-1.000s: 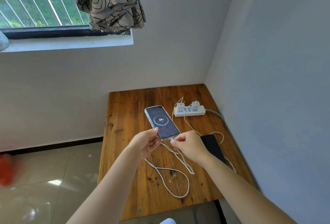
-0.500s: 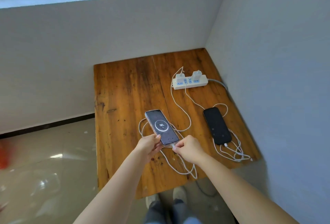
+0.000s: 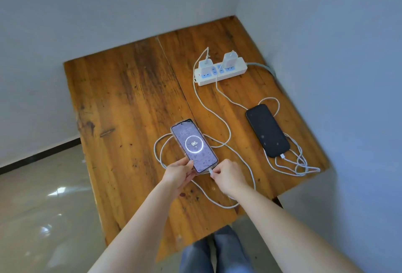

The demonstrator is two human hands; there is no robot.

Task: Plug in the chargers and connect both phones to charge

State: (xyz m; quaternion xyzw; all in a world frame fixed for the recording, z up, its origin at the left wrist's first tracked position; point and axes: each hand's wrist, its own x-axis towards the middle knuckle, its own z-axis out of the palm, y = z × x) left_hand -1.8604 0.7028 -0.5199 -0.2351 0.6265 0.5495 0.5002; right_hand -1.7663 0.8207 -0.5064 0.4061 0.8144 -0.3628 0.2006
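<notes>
Wooden table point(image 3: 130, 103) fills the room corner, walls on the far and right sides, glossy tile floor point(image 3: 43, 207) on the left.

Power strip point(image 3: 220, 72) lies at the far right of the table, grey lead running off toward the right wall. Two white chargers plugged in: left charger point(image 3: 205, 64) and right charger point(image 3: 230, 58), both upright in the sockets.

Black phone point(image 3: 267, 130) lies flat, screen dark, on the right side of the table. White cable point(image 3: 291, 165) is seated in its near end, slack bunched in loops near the table's near right edge.

Lit phone point(image 3: 194, 145) sits mid-table, screen up, showing a ring with 96. Whether it rests flat on the wood or is raised slightly, can't tell. Second white cable point(image 3: 219, 120) runs from the strip, loops around and under this phone, and comes back to its near end.

Left hand point(image 3: 179, 173) grips the lit phone's near left edge, thumb on the screen side. Right hand point(image 3: 228, 176) pinches the cable plug point(image 3: 210, 171) at the phone's near end; plug looks seated.

Person's legs in blue trousers point(image 3: 217, 251) at the near table edge.
</notes>
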